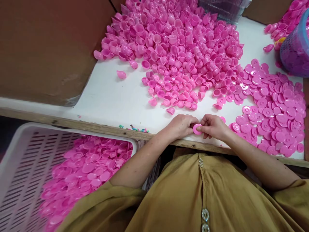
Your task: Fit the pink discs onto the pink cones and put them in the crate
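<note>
Close together at the table's front edge are my two hands. My right hand (212,126) pinches a small round pink toy saucer (197,129) between thumb and fingers, its face tilted up towards me. My left hand (182,126) is closed, its curled fingers against the saucer's left side; whatever lies inside them is hidden. Just beyond stand pink toy teacups (178,80) in a large heap, with one loose cup (170,111) nearest my left hand. To the right of my right hand spreads a pile of pink saucers (275,112).
Below the table at left, a white slotted basket (21,180) holds many pink pieces. A brown cardboard box (45,51) borders the table on the left. A blue basket (295,45) stands at far right. Small coloured scraps (137,129) lie along the wooden edge.
</note>
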{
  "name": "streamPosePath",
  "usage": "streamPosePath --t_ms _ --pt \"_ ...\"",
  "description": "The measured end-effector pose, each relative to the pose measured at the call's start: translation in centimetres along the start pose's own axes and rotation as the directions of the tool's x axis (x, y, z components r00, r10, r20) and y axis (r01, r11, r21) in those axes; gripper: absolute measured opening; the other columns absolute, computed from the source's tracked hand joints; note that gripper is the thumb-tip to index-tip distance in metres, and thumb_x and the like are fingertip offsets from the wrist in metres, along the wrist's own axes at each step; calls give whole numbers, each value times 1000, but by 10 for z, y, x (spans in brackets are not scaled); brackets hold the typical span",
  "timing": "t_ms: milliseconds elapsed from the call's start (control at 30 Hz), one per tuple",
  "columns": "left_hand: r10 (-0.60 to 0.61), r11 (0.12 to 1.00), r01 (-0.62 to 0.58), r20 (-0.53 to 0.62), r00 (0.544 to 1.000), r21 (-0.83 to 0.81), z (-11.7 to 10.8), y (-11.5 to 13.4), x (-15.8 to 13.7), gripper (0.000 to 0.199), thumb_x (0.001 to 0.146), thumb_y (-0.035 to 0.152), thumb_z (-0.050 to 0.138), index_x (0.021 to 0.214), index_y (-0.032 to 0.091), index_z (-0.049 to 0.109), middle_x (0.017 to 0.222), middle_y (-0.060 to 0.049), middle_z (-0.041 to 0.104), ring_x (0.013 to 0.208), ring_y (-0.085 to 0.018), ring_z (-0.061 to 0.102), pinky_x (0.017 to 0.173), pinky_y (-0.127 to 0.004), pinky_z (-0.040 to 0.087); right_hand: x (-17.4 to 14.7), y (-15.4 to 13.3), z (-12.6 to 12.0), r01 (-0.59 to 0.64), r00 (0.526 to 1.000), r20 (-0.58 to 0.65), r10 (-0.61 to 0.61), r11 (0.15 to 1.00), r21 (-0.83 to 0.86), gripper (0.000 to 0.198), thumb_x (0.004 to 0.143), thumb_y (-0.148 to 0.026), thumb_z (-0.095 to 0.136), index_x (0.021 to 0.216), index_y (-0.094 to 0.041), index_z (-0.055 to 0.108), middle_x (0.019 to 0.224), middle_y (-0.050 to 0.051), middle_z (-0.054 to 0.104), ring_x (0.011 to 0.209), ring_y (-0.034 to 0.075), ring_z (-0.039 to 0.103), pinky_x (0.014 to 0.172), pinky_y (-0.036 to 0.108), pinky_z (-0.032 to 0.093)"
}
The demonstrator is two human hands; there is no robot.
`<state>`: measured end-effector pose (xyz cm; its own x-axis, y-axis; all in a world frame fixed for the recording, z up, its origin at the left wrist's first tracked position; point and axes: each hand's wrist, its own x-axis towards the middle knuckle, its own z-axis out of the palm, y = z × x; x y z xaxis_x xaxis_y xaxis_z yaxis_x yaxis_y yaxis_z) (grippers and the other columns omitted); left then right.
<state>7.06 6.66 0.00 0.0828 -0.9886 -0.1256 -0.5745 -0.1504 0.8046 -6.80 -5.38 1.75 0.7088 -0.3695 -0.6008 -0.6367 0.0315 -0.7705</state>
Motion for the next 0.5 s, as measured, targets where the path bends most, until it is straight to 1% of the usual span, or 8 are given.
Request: streamPosePath --t_ms 133,267,333,400,467,500 --pt "-7 1000 8 -13 1000 18 1 1 0 20 82 35 63 85 17 72 76 0 69 69 -13 58 61 -22 35 -2 0 0 -7 1000 0 7 1000 0 38 67 -35 83 72 -18 50 47 -3 60 38 12 59 31 15 40" --pt "35 995 -33 -14 999 98 3 2 1 18 83 34 60 85 19 69 79 -1 68 72 -14 58 62 -23 34 -3 6 1 32 999 -22 -31 999 19 36 70 -35 81 74 -18 50 50 -3 61 42 13 62 34 17 43" --pt "45 991 -43 -10 999 123 4 2 1 17 83 34 59 87 20 67 81 -1 68 74 -15 59 62 -23 34 -4 8 2 60 997 -39 -60 998 -2 32 73 -31 79 75 -18 50 51 -4 61 43 13 62 36 17 44" --pt "29 991 -28 -5 1000 130 3 2 1 18 83 35 59 85 20 67 80 -1 67 73 -15 58 62 -24 34 -3 7 2 59 997 -48 -61 997 -41 26 75 -25 76 76 -18 51 51 -4 61 43 12 62 36 16 44" --pt "2 995 -4 24 1000 104 -1 3 0 18 79 35 62 85 19 67 79 0 66 72 -15 57 62 -24 34 -2 2 1 10 999 -47 -14 997 -83 24 76 -17 74 75 -18 51 49 -5 59 40 12 60 34 16 41" --pt "-9 998 6 60 998 66 -4 3 -1 20 76 36 65 87 19 68 80 0 66 72 -15 57 62 -23 35 -1 -1 0 -26 999 -47 21 995 -100 24 75 -15 74 74 -18 51 48 -5 59 38 11 59 33 15 39"
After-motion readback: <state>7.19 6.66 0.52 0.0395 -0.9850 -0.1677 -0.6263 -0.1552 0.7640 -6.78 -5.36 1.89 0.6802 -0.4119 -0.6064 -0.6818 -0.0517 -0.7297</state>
